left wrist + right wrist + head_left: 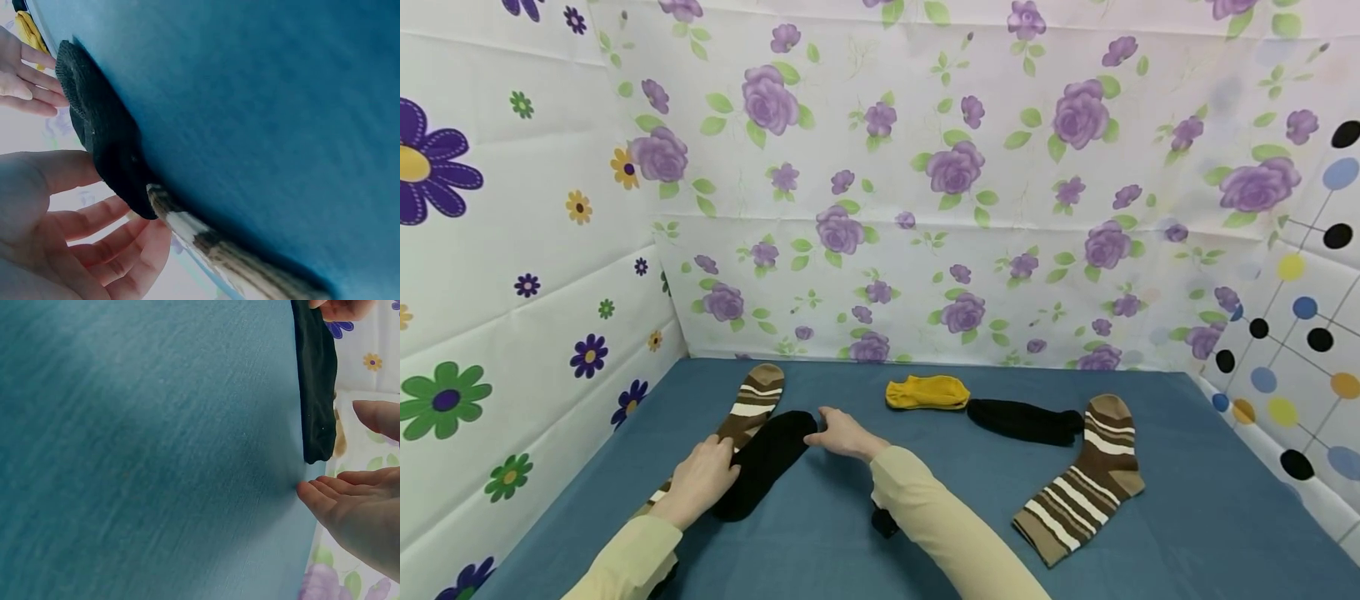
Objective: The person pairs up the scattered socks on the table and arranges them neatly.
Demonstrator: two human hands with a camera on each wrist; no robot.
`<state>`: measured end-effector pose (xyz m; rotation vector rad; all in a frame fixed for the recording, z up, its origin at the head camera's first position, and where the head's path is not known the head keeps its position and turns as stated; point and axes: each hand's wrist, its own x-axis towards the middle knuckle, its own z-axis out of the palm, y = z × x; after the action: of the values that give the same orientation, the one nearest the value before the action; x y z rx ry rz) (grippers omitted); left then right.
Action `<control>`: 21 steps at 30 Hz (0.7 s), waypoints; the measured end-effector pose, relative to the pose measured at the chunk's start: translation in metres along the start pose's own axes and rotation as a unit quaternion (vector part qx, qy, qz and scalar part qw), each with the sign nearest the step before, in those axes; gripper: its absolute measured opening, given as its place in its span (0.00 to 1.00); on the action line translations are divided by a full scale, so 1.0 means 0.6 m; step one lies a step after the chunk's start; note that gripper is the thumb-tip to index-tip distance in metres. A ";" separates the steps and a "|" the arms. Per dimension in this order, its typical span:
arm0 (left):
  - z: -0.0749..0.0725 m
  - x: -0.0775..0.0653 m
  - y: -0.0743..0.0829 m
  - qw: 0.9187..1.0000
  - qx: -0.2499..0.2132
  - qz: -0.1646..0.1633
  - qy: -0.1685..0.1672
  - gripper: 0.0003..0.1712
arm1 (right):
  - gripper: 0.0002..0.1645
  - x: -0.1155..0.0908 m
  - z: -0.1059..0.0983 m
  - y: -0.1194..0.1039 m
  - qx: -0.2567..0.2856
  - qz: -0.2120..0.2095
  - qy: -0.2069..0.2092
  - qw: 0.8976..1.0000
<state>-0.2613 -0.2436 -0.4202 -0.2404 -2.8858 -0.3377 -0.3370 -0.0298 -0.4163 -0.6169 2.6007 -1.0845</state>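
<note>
**Black sock slants between the two hands**

The black sock (771, 462) lies on the table (1210, 500) beside a striped sock (758, 396), long axis running from near left to far right. The right hand (844, 433), thumb and fingers spread, holds nothing by its far end; the left hand (703, 479) is nearer its middle, though whether that grip pinches is unclear. Only the left wrist view shows the far end's ribbed edge.
</note>
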 end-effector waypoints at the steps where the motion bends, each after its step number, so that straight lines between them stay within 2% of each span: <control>1: 0.000 0.000 0.000 1.000 0.001 0.002 0.002 0.08 | 0.37 0.001 0.001 -0.001 0.000 0.001 0.000 1.000; 13: -0.003 0.002 0.003 0.999 0.019 0.033 0.024 0.10 | 0.37 0.013 0.007 -0.001 0.033 0.000 -0.004 0.999; 21: -0.001 0.003 0.004 0.999 0.017 0.044 0.022 0.11 | 0.34 0.011 0.008 -0.002 0.045 -0.014 0.006 0.999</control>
<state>-0.2627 -0.2412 -0.4186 -0.3486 -2.8246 -0.2754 -0.3403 -0.0367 -0.4193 -0.6281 2.5448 -1.2108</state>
